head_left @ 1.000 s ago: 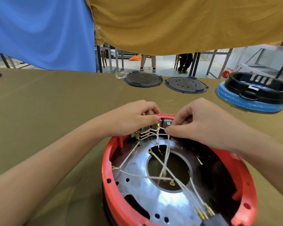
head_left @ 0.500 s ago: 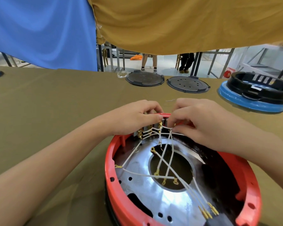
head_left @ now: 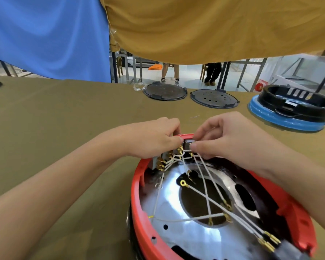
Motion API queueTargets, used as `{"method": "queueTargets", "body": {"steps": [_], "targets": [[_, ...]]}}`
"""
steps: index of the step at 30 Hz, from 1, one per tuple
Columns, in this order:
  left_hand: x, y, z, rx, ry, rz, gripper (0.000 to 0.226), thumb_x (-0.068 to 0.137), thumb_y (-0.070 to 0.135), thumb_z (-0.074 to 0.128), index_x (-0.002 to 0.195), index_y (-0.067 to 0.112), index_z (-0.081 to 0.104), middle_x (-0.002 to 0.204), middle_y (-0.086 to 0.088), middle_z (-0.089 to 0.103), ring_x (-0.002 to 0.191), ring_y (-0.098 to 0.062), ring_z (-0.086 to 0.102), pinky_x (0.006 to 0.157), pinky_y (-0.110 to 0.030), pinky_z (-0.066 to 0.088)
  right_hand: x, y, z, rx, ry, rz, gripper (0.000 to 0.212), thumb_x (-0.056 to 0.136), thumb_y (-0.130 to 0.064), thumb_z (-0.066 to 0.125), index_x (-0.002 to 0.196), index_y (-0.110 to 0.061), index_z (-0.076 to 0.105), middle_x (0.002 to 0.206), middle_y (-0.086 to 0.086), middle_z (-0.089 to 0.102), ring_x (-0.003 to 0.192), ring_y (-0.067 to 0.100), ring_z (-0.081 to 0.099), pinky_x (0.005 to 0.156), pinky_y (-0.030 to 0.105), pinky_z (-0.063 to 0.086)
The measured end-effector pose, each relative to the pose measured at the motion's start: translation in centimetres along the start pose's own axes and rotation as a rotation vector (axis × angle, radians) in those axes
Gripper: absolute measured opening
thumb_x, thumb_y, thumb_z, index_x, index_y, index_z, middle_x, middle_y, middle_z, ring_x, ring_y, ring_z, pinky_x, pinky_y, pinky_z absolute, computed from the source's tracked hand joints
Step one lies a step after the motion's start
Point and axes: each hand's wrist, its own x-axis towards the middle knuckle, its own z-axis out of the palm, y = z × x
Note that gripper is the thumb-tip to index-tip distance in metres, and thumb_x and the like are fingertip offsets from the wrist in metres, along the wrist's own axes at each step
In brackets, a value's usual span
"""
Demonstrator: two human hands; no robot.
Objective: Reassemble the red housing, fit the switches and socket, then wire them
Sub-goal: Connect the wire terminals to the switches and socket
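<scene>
The round red housing (head_left: pixel 137 199) lies open side up on the table, with a shiny metal plate (head_left: pixel 169 203) inside. White wires (head_left: pixel 204 196) with brass terminals cross the plate's middle hole. At the housing's far rim sits a grey switch block (head_left: pixel 156 162) with brass terminals. My left hand (head_left: pixel 150 139) grips the top of that block. My right hand (head_left: pixel 219 139) pinches a white wire end at a second switch (head_left: pixel 189 142) beside it. A black socket (head_left: pixel 287 250) with wired brass terminals sits at the near right rim.
Two dark round lids (head_left: pixel 165 91) (head_left: pixel 214 98) lie at the table's far edge. A black ring on a blue base (head_left: pixel 281 117) stands at the far right. Blue and mustard cloths hang above. People's legs (head_left: pixel 170 74) show beyond the table.
My right hand has shifted slightly left and closer to the switch at the far rim, carrying the white wires with it. My left hand stays on the switch block.
</scene>
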Motion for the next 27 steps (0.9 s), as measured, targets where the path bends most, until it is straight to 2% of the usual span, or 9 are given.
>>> {"method": "queueTargets", "body": {"steps": [3, 9, 12, 15, 20, 27], "targets": [[-0.2, 0.1, -0.2, 0.033, -0.019, -0.019, 0.021, 0.102, 0.041, 0.041, 0.102, 0.022, 0.048, 0.1, 0.002, 0.051, 0.089, -0.019, 0.055, 0.08, -0.036, 0.046, -0.1, -0.3, 0.1, 0.246, -0.063, 0.164, 0.02, 0.076, -0.002, 0.08, 0.091, 0.002, 0.067, 0.075, 0.017, 0.075, 0.065, 0.022, 0.073, 0.061, 0.026, 0.061], [-0.1, 0.2, 0.5, -0.015, 0.026, 0.069, 0.025, 0.103, 0.041, 0.039, 0.09, 0.02, 0.045, 0.091, 0.0, 0.05, 0.084, -0.022, 0.052, 0.077, -0.035, 0.044, -0.4, -0.3, 0.5, 0.424, -0.092, 0.216, 0.03, 0.081, 0.013, 0.069, 0.094, -0.005, 0.048, 0.085, 0.027, 0.072, 0.066, 0.025, 0.072, 0.057, 0.028, 0.061], [0.2, 0.1, 1.3, -0.093, 0.093, 0.087, 0.028, 0.104, 0.039, 0.035, 0.083, 0.021, 0.041, 0.082, 0.002, 0.047, 0.074, -0.016, 0.045, 0.07, -0.033, 0.041, -0.4, -0.3, 0.5, 0.46, -0.118, 0.252, 0.033, 0.083, 0.013, 0.066, 0.094, -0.009, 0.045, 0.088, 0.028, 0.071, 0.071, 0.029, 0.072, 0.057, 0.028, 0.061], [0.4, -0.2, 1.5, -0.127, 0.109, 0.061, 0.026, 0.105, 0.039, 0.033, 0.084, 0.025, 0.04, 0.079, 0.006, 0.046, 0.068, -0.009, 0.041, 0.063, -0.028, 0.036, -0.5, -0.4, 0.7, 0.443, -0.111, 0.259, 0.034, 0.085, 0.014, 0.064, 0.093, -0.011, 0.042, 0.087, 0.028, 0.071, 0.058, 0.016, 0.069, 0.051, 0.022, 0.057], [0.3, 0.1, 1.7, -0.153, 0.112, 0.07, 0.025, 0.106, 0.034, 0.034, 0.085, 0.024, 0.043, 0.079, 0.005, 0.049, 0.072, -0.012, 0.044, 0.07, -0.033, 0.039, -0.7, -0.6, 1.1, 0.452, -0.124, 0.276, 0.034, 0.087, 0.013, 0.062, 0.089, -0.012, 0.039, 0.082, 0.024, 0.072, 0.062, 0.02, 0.068, 0.051, 0.021, 0.057], [0.2, 0.1, 1.8, -0.168, 0.124, 0.071, 0.026, 0.106, 0.032, 0.035, 0.082, 0.025, 0.041, 0.079, 0.006, 0.046, 0.071, -0.01, 0.041, 0.068, -0.032, 0.036, -0.5, -0.6, 1.5, 0.443, -0.089, 0.27, 0.036, 0.087, 0.014, 0.061, 0.089, -0.013, 0.038, 0.078, 0.02, 0.071, 0.054, 0.014, 0.068, 0.048, 0.022, 0.057]]}}
